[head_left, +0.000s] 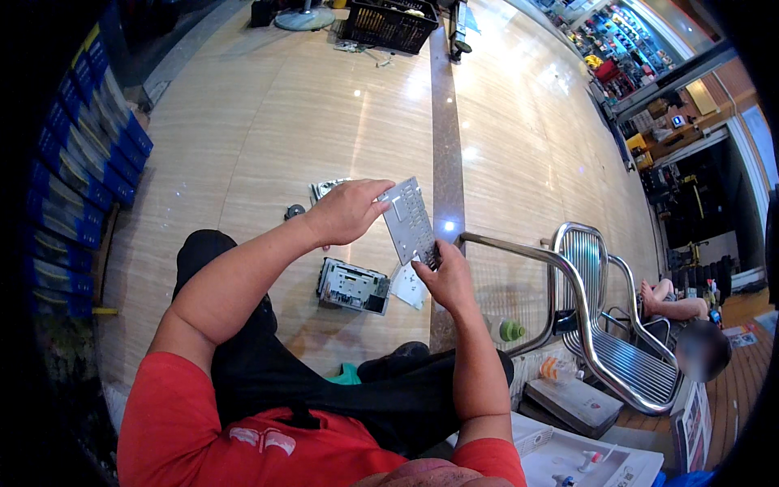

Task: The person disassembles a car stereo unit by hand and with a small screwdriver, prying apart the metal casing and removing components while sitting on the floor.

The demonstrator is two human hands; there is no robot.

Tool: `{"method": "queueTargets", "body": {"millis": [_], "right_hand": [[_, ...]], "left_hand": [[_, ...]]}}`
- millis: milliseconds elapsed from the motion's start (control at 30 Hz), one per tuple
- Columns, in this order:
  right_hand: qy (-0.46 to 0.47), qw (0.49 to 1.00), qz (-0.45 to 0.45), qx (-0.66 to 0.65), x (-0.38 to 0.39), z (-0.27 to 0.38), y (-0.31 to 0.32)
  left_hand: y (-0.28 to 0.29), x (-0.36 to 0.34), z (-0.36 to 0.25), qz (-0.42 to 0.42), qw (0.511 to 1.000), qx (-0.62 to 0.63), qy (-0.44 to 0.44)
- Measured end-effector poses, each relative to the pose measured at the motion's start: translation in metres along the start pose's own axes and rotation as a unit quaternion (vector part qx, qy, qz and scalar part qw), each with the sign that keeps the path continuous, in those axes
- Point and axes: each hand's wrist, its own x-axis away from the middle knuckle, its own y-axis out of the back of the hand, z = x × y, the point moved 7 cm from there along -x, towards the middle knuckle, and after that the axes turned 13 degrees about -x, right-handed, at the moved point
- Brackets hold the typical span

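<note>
Between my two hands a grey metal plate with many slots and holes is held tilted above the floor. My left hand grips its upper left edge, thumb and fingers closed on it. At the lower right corner, my right hand pinches the same plate. Below it on the floor sits an opened box-shaped metal casing, its inner parts exposed. A flat white piece with small dark bits on it lies beside the casing. Partly hidden behind my left hand are a pale metal part and a small round dark part.
A steel bench chair stands close on the right, near a seated person. Stacked blue boxes line the left. A black crate is at the far side, with small scraps near it. A grey case lies at lower right.
</note>
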Motion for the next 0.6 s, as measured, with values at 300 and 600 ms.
{"method": "queueTargets", "body": {"millis": [300, 600], "right_hand": [[-0.008, 0.999, -0.002, 0.035, -0.0004, -0.0047, -0.0022], [0.000, 0.999, -0.004, 0.049, 0.0007, -0.0002, -0.0019]], "left_hand": [[-0.0048, 0.0012, 0.0049, -0.004, 0.999, -0.035, 0.007], [-0.0017, 0.0015, 0.0036, -0.014, 0.998, -0.060, 0.020]]}}
